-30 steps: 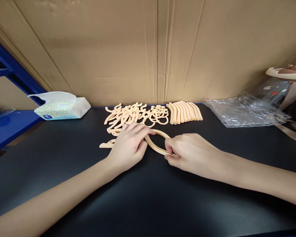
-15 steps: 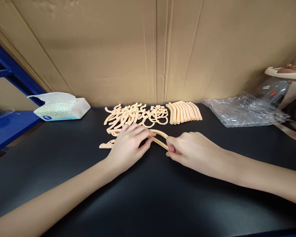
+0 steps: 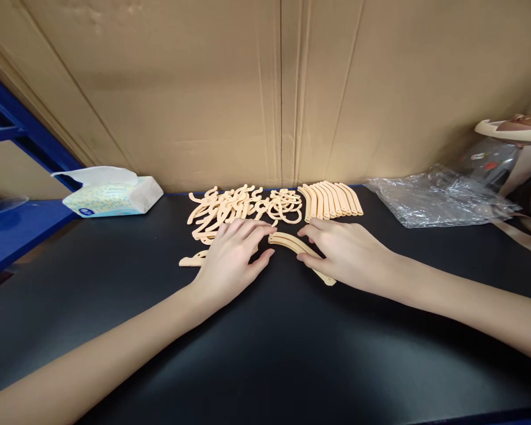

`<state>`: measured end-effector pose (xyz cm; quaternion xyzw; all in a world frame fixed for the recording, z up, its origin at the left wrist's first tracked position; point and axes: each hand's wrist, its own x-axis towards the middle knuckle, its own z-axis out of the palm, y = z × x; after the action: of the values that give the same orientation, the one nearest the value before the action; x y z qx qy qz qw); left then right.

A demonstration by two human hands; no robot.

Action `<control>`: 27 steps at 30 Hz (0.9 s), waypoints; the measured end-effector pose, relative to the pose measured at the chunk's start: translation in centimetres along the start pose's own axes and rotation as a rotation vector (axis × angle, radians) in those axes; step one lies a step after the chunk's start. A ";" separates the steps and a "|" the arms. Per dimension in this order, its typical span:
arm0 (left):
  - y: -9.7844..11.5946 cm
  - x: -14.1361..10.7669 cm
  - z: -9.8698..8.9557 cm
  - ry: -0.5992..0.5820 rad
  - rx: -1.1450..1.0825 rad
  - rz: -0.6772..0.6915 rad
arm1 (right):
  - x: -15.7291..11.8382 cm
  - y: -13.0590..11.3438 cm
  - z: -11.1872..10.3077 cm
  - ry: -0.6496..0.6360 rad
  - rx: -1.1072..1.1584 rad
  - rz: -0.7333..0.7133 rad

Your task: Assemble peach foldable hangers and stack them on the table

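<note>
A cream curved plastic piece (image 3: 297,247), shaped like a hanger arm with a small hole at each end, lies slantwise on the black table. Over its right part, my right hand (image 3: 349,251) hovers or rests lightly with thumb and fingers apart; whether it touches is hard to tell. My left hand (image 3: 234,254) is open just left of the piece's upper end, fingers stretched out and thumb apart. Beneath and beside the left hand are a flat cream piece (image 3: 191,260) and part of a loose pile of cream hooks and curved parts (image 3: 234,203), partly hidden.
A neat row of curved cream pieces (image 3: 330,200) stands behind my right hand. A tissue pack (image 3: 112,195) sits at the left back, a clear plastic bag (image 3: 438,198) at the right. Cardboard (image 3: 203,94) walls off the back of the black table (image 3: 265,354).
My right hand has let go of the curved piece and opened. The piece now lies on the table, turned flatter. My left hand has barely moved and no longer touches it.
</note>
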<state>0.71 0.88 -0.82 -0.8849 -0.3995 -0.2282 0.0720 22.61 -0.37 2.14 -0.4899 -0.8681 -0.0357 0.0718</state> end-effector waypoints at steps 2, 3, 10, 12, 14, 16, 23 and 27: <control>-0.1 0.0 0.1 -0.017 0.003 -0.008 | 0.2 0.5 -0.1 -0.032 0.036 -0.009; -0.1 0.0 0.1 -0.021 0.002 -0.009 | 0.3 0.7 -0.1 -0.043 0.054 -0.013; -0.1 -0.1 0.3 -0.068 -0.051 0.012 | 1.1 1.7 -0.3 -0.089 0.168 -0.053; 0.0 -0.1 0.3 -0.088 -0.059 0.020 | 1.2 1.8 -0.1 -0.073 0.155 -0.076; 0.0 0.0 0.2 -0.097 -0.058 0.028 | 1.3 1.9 0.0 -0.055 0.123 -0.100; 0.0 0.0 0.2 -0.093 -0.058 0.031 | 1.3 2.0 0.0 -0.048 0.098 -0.106; 0.1 -0.1 0.1 -0.111 -0.082 0.044 | 1.5 2.2 -0.2 -0.082 0.131 -0.063; 0.2 -0.1 0.2 -0.117 -0.091 0.055 | 1.4 2.3 -0.2 -0.094 0.163 -0.045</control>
<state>0.85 0.77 -0.99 -0.9097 -0.3680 -0.1921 0.0145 23.87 2.00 2.58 -0.4638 -0.8814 0.0564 0.0696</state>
